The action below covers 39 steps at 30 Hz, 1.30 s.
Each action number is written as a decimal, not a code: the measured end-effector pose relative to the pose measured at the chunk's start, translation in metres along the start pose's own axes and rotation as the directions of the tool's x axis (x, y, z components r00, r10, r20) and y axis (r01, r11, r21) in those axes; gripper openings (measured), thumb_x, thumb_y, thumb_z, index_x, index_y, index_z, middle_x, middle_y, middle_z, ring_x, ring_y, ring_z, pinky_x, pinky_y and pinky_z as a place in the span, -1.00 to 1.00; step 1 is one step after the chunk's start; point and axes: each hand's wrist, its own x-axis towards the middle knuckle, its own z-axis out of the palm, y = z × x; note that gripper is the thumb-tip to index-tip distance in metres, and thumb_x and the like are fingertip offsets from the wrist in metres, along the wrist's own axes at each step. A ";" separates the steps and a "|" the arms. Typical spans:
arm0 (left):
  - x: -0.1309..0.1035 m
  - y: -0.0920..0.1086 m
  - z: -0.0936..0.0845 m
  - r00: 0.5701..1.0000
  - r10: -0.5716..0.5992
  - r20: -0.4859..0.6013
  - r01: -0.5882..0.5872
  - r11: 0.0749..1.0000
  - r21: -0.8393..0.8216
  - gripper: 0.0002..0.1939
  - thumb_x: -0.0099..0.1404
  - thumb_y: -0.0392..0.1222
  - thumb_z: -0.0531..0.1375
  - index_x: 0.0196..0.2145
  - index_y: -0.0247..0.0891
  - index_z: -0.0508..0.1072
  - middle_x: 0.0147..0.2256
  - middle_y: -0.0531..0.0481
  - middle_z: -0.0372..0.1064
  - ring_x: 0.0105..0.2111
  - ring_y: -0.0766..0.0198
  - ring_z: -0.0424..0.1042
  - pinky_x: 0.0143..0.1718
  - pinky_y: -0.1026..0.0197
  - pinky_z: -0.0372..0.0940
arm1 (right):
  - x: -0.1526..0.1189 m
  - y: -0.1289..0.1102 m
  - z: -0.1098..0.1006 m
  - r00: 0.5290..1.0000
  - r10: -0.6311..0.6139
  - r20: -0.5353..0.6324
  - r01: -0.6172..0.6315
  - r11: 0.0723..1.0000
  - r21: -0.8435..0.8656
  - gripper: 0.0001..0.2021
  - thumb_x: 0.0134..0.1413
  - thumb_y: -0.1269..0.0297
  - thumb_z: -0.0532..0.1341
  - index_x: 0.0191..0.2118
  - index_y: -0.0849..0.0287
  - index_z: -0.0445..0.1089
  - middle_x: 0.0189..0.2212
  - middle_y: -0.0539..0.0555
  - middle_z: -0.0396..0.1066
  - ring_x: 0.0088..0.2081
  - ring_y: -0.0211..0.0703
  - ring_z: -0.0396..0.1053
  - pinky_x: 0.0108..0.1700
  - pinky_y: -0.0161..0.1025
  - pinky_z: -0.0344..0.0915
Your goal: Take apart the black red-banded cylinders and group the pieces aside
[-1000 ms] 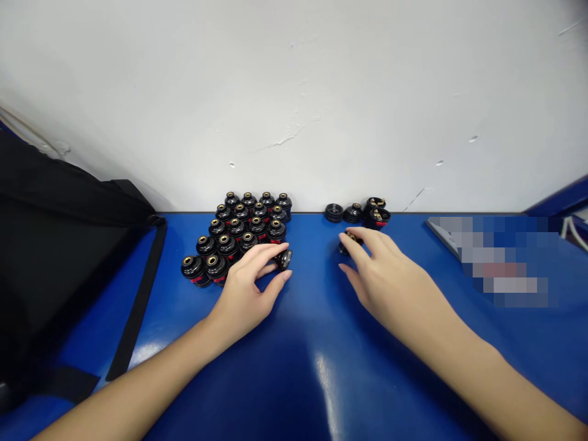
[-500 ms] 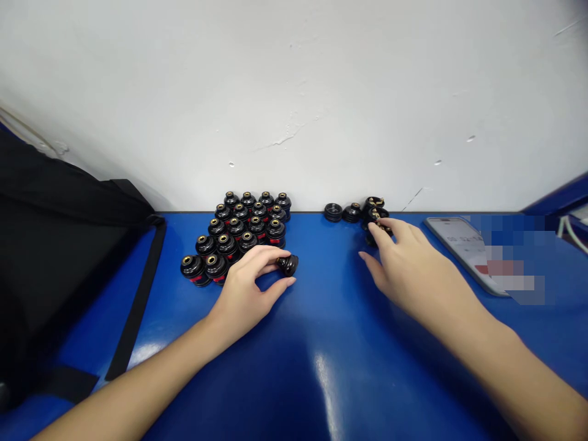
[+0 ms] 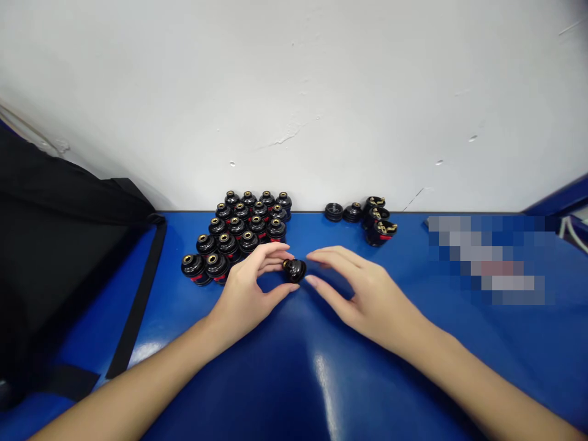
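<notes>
My left hand (image 3: 250,285) holds a glossy black lamp holder cap (image 3: 296,270) between thumb and fingers, tilted on its side with its brass-ringed neck toward the palm. Close by on the right, my right hand (image 3: 353,285) has thumb and fingertips apart at the cap's rim; whether they touch it I cannot tell. Left of the cap stand rows of assembled black lamp holders (image 3: 228,245) with brass-ringed tops and red marks. Three open lamp holder bodies (image 3: 380,234) with brass contacts stand behind my right hand. Beside them are a loose domed cap (image 3: 353,212) and a black threaded ring (image 3: 333,212).
A blue tabletop (image 3: 294,380) meets a white wall (image 3: 294,110) at the back. A black bag (image 3: 59,245) with a strap (image 3: 138,306) lies at the left. On the right, a pixelated patch covers a phone.
My right hand has moved left from the lamp holder bodies to the cap, uncovering the bodies. The cap in my left hand has shifted slightly right and turned.
</notes>
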 end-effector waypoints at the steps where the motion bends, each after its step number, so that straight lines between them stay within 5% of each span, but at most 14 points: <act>1: 0.000 0.000 0.000 1.000 0.013 0.008 -0.014 1.000 0.008 -0.42 0.28 -0.31 0.46 0.18 -0.17 0.37 0.02 -0.13 0.59 0.01 0.10 0.65 0.13 0.00 0.59 | -0.001 -0.001 0.005 0.999 0.029 0.015 -0.030 0.995 0.090 -0.79 0.42 0.30 0.24 0.10 0.10 0.45 0.02 0.19 0.58 0.03 0.02 0.60 0.11 0.00 0.59; 7: -0.002 0.004 -0.002 0.989 0.125 0.075 -0.130 0.989 0.073 -0.56 0.34 -0.36 0.40 0.12 -0.16 0.46 0.04 -0.09 0.50 0.00 0.18 0.60 0.12 0.04 0.60 | -0.001 0.001 0.017 0.977 0.204 0.056 -0.207 0.870 0.448 -0.84 0.34 0.25 0.34 -0.02 0.11 0.47 -0.05 0.11 0.62 -0.03 -0.07 0.65 0.13 -0.07 0.62; 15: -0.001 0.004 0.000 0.984 0.155 0.092 -0.153 0.988 -0.023 -0.55 0.33 -0.42 0.38 0.12 -0.16 0.48 0.03 -0.08 0.35 0.00 0.22 0.56 0.10 0.04 0.63 | -0.001 0.006 0.009 0.969 0.137 0.206 -0.215 0.879 0.425 -0.75 0.36 0.23 0.33 0.09 0.05 0.41 0.00 0.04 0.63 0.01 -0.14 0.64 0.13 -0.18 0.60; 21: -0.001 0.005 -0.002 0.975 0.204 0.084 -0.214 0.968 0.134 -0.57 0.37 -0.39 0.36 0.14 -0.15 0.46 0.03 -0.11 0.41 0.02 0.19 0.55 0.10 0.05 0.60 | 0.001 0.011 -0.002 0.986 -0.004 0.168 -0.019 0.990 0.136 -0.67 0.44 0.32 0.24 0.24 0.06 0.42 0.14 0.12 0.55 0.11 -0.07 0.57 0.18 -0.12 0.53; 26: 0.001 0.012 -0.005 0.969 0.236 0.066 -0.245 0.919 0.309 -0.70 0.42 -0.35 0.32 0.07 -0.19 0.48 -0.01 -0.12 0.48 0.04 0.15 0.52 0.13 0.04 0.50 | 0.020 0.037 -0.026 0.999 -0.033 0.022 0.036 0.982 -0.186 -0.68 0.45 0.28 0.21 0.21 0.19 0.46 0.09 0.24 0.54 0.04 0.07 0.58 0.11 -0.02 0.53; 33: 0.000 0.014 -0.005 0.977 0.202 0.070 -0.214 0.932 0.294 -0.74 0.45 -0.34 0.27 0.06 -0.18 0.48 0.00 -0.13 0.49 0.06 0.12 0.51 0.13 0.03 0.46 | 0.061 0.087 -0.051 0.982 0.176 -0.069 -0.178 0.745 -0.643 -0.69 0.40 0.24 0.24 0.16 0.21 0.49 0.03 0.30 0.56 -0.05 0.25 0.54 -0.17 0.01 0.45; 39: 0.001 0.013 -0.005 0.979 0.193 0.068 -0.204 0.936 0.288 -0.74 0.44 -0.37 0.27 0.05 -0.19 0.48 -0.01 -0.13 0.49 0.06 0.14 0.50 0.13 0.04 0.45 | 0.074 0.103 -0.051 0.976 0.216 -0.015 -0.134 0.547 -0.826 -0.72 0.36 0.20 0.26 0.07 0.20 0.51 -0.10 0.31 0.62 -0.01 0.30 0.45 -0.14 -0.03 0.23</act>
